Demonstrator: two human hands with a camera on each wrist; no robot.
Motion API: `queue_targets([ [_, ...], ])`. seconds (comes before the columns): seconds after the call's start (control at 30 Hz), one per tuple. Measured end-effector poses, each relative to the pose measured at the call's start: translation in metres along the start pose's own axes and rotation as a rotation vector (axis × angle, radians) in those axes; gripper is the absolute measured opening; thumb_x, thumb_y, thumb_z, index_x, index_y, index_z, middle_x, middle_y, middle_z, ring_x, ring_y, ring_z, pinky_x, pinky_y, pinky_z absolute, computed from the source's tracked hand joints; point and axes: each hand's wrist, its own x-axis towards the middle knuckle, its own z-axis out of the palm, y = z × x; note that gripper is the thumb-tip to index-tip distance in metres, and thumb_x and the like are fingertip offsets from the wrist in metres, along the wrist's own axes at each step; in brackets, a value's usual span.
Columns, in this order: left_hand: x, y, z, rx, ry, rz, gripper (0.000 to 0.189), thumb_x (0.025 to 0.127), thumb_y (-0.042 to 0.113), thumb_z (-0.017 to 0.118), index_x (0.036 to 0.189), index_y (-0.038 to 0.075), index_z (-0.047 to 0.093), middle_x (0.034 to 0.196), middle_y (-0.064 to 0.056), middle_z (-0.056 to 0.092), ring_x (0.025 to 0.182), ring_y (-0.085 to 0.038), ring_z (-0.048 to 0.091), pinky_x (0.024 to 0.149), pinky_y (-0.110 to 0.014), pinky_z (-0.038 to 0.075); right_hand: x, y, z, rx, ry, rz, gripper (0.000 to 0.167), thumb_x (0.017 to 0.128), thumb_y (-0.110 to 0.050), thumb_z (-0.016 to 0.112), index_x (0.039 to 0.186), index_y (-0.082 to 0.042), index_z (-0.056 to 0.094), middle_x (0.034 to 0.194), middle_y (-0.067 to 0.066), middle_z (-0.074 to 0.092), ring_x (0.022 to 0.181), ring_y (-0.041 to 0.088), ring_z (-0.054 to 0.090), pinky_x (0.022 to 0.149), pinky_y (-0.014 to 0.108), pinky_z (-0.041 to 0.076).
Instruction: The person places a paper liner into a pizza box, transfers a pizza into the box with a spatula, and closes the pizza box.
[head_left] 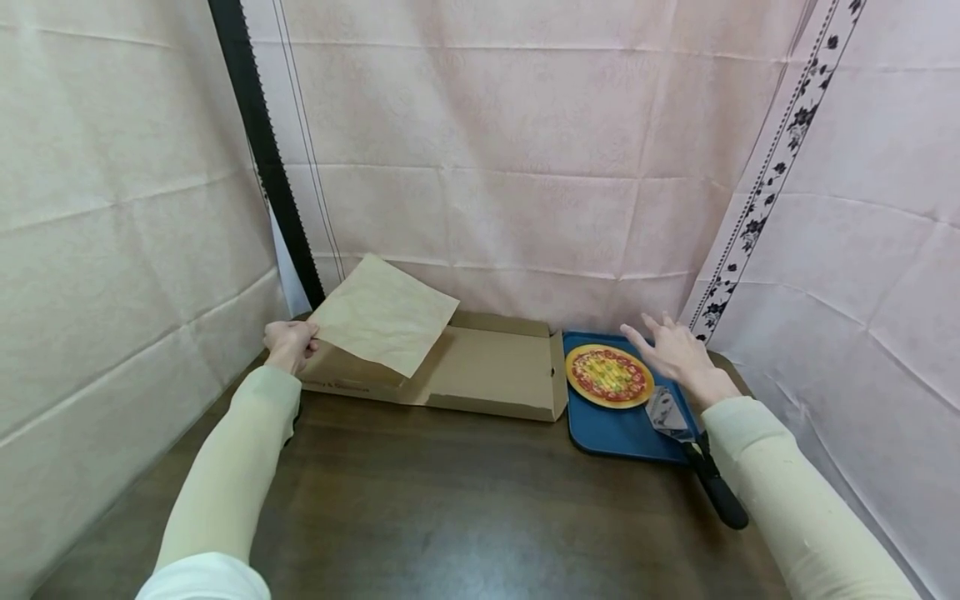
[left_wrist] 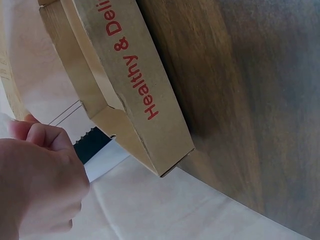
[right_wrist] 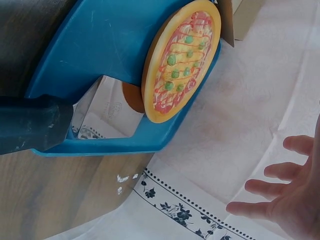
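Note:
My left hand (head_left: 291, 343) pinches the left corner of a tan sheet of paper (head_left: 386, 312), which hangs tilted above the left part of an open cardboard pizza box (head_left: 491, 367). In the left wrist view, red lettering runs along the box's front wall (left_wrist: 142, 95). My right hand (head_left: 678, 354) is held with fingers spread above the far right of a blue tray (head_left: 618, 433), holding nothing. On that tray lies a small pizza (head_left: 610, 377) with red, yellow and green topping. A metal pizza server (head_left: 667, 412) with a black handle (head_left: 720, 492) rests its blade beside the pizza.
The box and tray stand side by side on a dark wooden table (head_left: 450, 500). Pale cloth (head_left: 487, 125) hangs behind them and on both sides, with a black strip (head_left: 270, 158) at left and a floral band (head_left: 780, 167) at right.

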Motion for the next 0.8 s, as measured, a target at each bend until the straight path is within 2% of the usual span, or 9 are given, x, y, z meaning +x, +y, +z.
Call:
queue_targets([
  [0.2,-0.0002,-0.001,-0.0015,-0.027,0.04,0.005,0.009,0.088,0.005,0.058,0.086,0.007,0.066,0.064,-0.001,0.055,0.038,-0.006,0.053,0.043,-0.025,0.048,-0.0007,0.0005,0.0016,0.012,-0.005,0.006,0.089,0.095,-0.07,0.019,0.152,-0.001,0.023,0.154,0.037,0.011,0.137,0.06,0.015,0.107,0.073,0.018],
  [0.4,0.0007,-0.0035,-0.0018,-0.047,0.045,-0.008,0.011,0.086,0.004,0.057,0.081,0.009,0.065,0.049,0.004,0.056,0.036,-0.007,0.052,0.041,-0.025,0.047,-0.002,0.0021,0.0012,0.015,0.001,-0.002,0.088,0.096,-0.067,0.022,0.151,0.001,0.025,0.153,0.039,0.013,0.137,0.06,0.016,0.107,0.073,0.019],
  [0.57,-0.0004,-0.005,-0.0025,-0.049,0.051,-0.009,0.01,0.088,0.004,0.056,0.092,0.007,0.065,0.048,0.005,0.056,0.037,-0.006,0.051,0.042,-0.025,0.047,-0.0015,0.0026,0.0026,-0.001,0.008,-0.001,0.088,0.096,-0.068,0.021,0.151,0.0,0.026,0.153,0.038,0.013,0.137,0.06,0.017,0.106,0.074,0.02],
  [0.8,-0.0011,-0.0055,-0.006,-0.015,0.047,-0.014,0.023,0.089,0.006,0.054,0.109,0.002,0.065,0.042,0.005,0.056,0.037,-0.007,0.053,0.04,-0.026,0.045,-0.0012,0.0033,0.0028,-0.016,0.02,-0.009,0.087,0.096,-0.067,0.021,0.151,0.0,0.027,0.152,0.04,0.016,0.135,0.06,0.021,0.105,0.072,0.025],
])
